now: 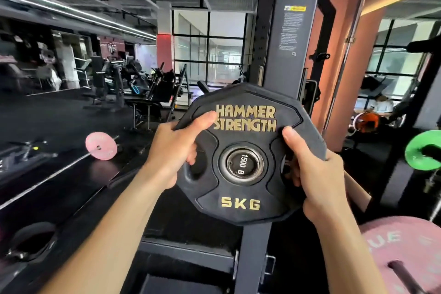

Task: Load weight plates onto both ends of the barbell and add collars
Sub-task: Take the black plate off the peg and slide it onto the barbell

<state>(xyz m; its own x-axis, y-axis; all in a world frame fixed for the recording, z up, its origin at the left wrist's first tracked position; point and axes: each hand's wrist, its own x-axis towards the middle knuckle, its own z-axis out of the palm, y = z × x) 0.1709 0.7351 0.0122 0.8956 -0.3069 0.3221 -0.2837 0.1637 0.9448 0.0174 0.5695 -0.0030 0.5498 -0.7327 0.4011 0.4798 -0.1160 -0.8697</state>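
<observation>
A: Start with the fingers. What are they doing?

B: Both hands clamp the plate. The left hand has its thumb pressed flat on the face by the lettering, with the fingers hooked through the left grip slot. The right hand mirrors it: thumb on the face, fingers curled around the rim and out of sight behind.

A: And where is the plate?

B: Held upright in front of the rack post, facing the camera. The sleeve end shows through its centre hole, so I judge it is on the bar or just going on.

A: So how far along?

B: Early, I would say. No collar is visible here, and the other end of this bar is out of view, so I cannot tell its state.

A: Any writing?

B: Gold letters read "HAMMER STRENGTH" on top and "5KG" below. The sleeve end is stamped "1500 B". The post's sticker is too small to read. A pink plate at lower right shows partial letters only.
</observation>
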